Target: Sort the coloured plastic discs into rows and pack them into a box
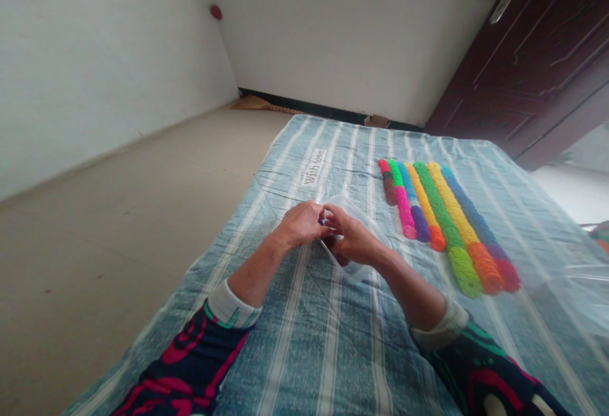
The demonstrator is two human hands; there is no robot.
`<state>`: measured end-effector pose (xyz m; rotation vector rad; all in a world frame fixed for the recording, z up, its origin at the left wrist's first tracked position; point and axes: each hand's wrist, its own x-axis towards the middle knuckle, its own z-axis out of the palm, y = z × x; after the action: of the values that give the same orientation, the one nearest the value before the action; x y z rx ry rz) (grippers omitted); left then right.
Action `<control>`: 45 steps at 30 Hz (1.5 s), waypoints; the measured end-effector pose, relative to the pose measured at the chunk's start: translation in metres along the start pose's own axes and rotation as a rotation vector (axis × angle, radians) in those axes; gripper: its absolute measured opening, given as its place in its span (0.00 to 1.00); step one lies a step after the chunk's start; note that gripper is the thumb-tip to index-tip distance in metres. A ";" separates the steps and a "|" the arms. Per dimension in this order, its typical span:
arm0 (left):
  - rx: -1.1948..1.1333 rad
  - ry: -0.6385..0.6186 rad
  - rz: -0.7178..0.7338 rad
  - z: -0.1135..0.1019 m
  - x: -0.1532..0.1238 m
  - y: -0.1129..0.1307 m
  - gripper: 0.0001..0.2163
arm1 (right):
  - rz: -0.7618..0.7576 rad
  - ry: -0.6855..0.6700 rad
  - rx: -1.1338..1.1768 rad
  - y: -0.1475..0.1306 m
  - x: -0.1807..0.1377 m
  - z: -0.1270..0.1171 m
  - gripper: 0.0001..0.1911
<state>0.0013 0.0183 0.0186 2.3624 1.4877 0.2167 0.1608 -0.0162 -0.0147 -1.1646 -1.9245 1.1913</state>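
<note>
Over a clear plastic container or bag (364, 213), my left hand (304, 222) and my right hand (352, 235) meet with fingertips close together. My left fingers are curled and pressed inward, on something too small or hidden to name. The fingers of my right hand bend toward them, closed around the same spot. Dark brown pieces (341, 259) show beneath my right hand, inside the clear plastic. To the right lie rows of colourful ring-like pieces (445, 213), packed into long rolls of red, green, pink, blue, yellow and orange.
A blue-and-white striped cloth (285, 340) covers the table, with "With love" lettering (314, 167) on it. More clear plastic (580, 283) lies at the right edge. A broom (252, 103) rests on the floor by the far wall, and a dark red door (533, 54) stands at the right.
</note>
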 end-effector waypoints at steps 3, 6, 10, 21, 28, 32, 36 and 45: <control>0.016 0.004 -0.006 0.001 0.001 0.000 0.11 | 0.004 0.010 -0.127 -0.003 -0.006 -0.012 0.38; 0.028 0.008 0.016 0.001 0.002 -0.001 0.11 | 0.018 0.000 -0.360 -0.009 -0.013 -0.024 0.30; 0.036 0.013 0.013 0.002 0.002 0.001 0.11 | 0.145 -0.124 -0.719 -0.024 -0.018 -0.031 0.14; 0.027 0.045 0.077 0.003 -0.002 0.012 0.13 | 0.155 -0.238 -0.991 -0.029 -0.019 -0.022 0.08; 0.042 0.047 0.087 0.006 -0.002 0.012 0.14 | 0.137 -0.280 -0.980 -0.029 -0.017 -0.025 0.07; 0.036 0.080 0.102 0.010 -0.002 0.010 0.16 | 0.101 -0.301 -0.947 -0.031 -0.013 -0.028 0.07; 0.046 0.071 0.108 0.009 -0.002 0.010 0.14 | 0.063 -0.289 -0.901 -0.028 -0.011 -0.027 0.07; 0.041 0.056 0.122 0.010 -0.001 0.008 0.11 | -0.066 -0.163 -0.659 -0.010 -0.011 -0.026 0.07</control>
<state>0.0103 0.0125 0.0122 2.5018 1.3856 0.2871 0.1833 -0.0176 0.0056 -1.3299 -2.5636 0.6338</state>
